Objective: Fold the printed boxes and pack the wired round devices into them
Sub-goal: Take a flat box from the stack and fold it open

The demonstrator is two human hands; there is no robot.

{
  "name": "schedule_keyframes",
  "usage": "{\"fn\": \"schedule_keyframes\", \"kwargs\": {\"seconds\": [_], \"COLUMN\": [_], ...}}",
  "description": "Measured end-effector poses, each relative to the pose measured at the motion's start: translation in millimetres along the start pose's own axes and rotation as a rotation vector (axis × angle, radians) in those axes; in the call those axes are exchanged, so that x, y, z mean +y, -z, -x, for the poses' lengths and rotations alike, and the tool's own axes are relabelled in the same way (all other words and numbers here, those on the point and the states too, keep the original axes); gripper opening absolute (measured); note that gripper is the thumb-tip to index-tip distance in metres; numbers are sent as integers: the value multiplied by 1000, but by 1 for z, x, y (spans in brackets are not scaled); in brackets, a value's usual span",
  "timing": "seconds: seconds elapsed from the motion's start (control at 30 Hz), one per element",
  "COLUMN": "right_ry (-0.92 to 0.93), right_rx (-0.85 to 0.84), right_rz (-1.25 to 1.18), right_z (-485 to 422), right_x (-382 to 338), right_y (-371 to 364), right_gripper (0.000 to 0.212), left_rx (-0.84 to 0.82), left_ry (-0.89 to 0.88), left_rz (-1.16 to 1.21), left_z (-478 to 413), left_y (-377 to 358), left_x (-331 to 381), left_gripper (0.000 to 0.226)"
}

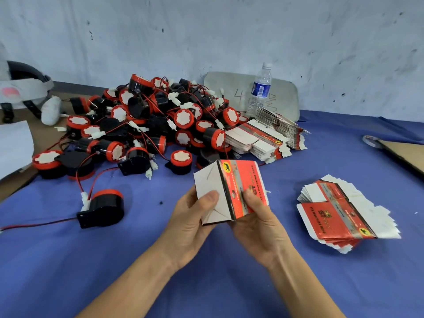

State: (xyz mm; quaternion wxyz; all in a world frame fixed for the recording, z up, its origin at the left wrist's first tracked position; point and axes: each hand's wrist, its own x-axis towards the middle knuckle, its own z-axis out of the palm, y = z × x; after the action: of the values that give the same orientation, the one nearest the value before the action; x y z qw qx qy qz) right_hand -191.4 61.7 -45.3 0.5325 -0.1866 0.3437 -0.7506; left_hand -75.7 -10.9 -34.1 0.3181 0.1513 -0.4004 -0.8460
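Head view:
- Left grip [192, 222] and right grip [258, 220] pinch a half-folded box [238, 180] above the counter [128, 260], thumbs on its panels, apparently to square it.
- Round devices [146, 120] lie heaped behind; flat boxes [332, 216] wait at right.

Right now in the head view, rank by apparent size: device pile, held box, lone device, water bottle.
device pile
held box
lone device and water bottle: close; bottle sits farther back, so unranked.
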Motion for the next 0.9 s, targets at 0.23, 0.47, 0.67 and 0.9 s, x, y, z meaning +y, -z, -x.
{"fn": "schedule_keyframes", "kwargs": {"seconds": [0.23, 0.47, 0.67, 0.9], "right_ry": [42, 42, 22, -22], "right_rx": [-95, -125, -150, -155], "right_rz": [39, 29, -18, -69], "right_z": [0, 0, -1, -2], "right_x": [-4, -5, -4, 0], "right_y": [-1, 2, 2, 4], "right_gripper": [80, 85, 84, 70], "left_rx": [-73, -56, -44, -71], "left_ry": [19, 49, 106, 105], "left_rz": [-14, 16, 61, 58], "left_z": [3, 1, -2, -4], "left_y": [1, 2, 3, 7], "left_x": [3, -1, -1, -1], "left_gripper": [50, 43, 33, 24]}}
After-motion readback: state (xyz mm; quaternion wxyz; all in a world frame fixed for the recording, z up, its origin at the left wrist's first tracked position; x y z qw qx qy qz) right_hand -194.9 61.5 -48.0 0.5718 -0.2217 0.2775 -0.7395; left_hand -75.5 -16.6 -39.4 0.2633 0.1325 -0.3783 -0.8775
